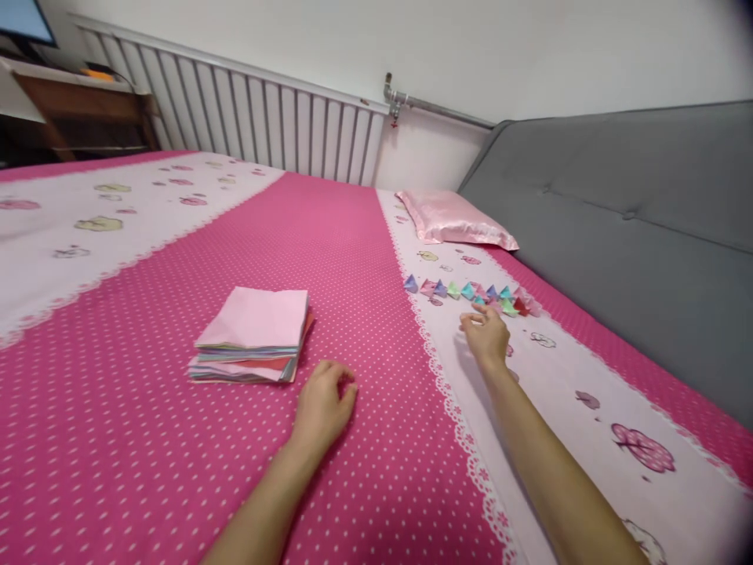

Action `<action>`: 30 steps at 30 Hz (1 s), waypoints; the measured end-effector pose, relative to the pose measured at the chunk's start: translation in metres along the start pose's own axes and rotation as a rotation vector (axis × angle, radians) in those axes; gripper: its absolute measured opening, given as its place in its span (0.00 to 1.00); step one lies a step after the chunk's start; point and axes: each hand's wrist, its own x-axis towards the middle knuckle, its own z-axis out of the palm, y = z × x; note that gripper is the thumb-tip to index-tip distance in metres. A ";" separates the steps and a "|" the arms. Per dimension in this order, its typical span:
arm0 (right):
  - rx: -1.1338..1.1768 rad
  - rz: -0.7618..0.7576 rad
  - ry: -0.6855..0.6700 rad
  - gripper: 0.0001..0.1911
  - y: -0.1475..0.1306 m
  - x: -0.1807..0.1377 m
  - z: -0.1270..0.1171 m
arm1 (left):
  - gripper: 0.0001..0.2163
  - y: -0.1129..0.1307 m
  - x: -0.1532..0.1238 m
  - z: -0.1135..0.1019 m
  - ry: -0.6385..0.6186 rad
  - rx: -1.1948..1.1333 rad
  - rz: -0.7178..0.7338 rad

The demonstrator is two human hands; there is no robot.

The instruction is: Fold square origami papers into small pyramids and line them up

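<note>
My left hand [323,404] rests on the pink dotted bedspread, its fingers loosely curled and the thumb apart, with nothing in it. Just beyond it to the left lies a stack of square coloured paper [252,318], a pale pink sheet on top and uneven edges below. On the right, my right hand [487,336] reaches to small folded paper pieces [452,290] in blue, pink, green, teal and red. These stand in a row, with a few in a second row in front. A teal folded piece [479,300] is right by the right fingertips, which look apart from it.
A pink satin pillow [459,218] lies beyond the folded pieces. The grey padded headboard [617,188] borders the bed on the right. At the back are a white radiator [264,118] and a pipe [447,110]. A wooden desk [94,102] with a monitor [27,22] stands far left.
</note>
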 end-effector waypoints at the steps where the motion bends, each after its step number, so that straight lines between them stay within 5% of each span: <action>1: 0.089 -0.041 -0.041 0.22 -0.011 -0.010 0.006 | 0.06 0.003 -0.001 -0.001 -0.021 0.038 0.007; 9: 0.423 -0.296 -0.413 0.16 -0.130 -0.080 0.045 | 0.07 0.015 -0.007 -0.015 -0.095 0.264 -0.049; 13: 0.466 -0.470 -0.522 0.11 -0.168 -0.111 0.063 | 0.10 0.027 -0.009 -0.030 -0.099 0.449 -0.147; 20: 0.400 -0.875 -0.555 0.11 -0.171 -0.139 0.101 | 0.12 0.023 -0.015 -0.032 -0.310 0.532 -0.256; 30: 0.368 -0.958 -0.715 0.18 -0.167 -0.148 0.104 | 0.13 0.020 -0.012 -0.033 -0.386 0.449 -0.281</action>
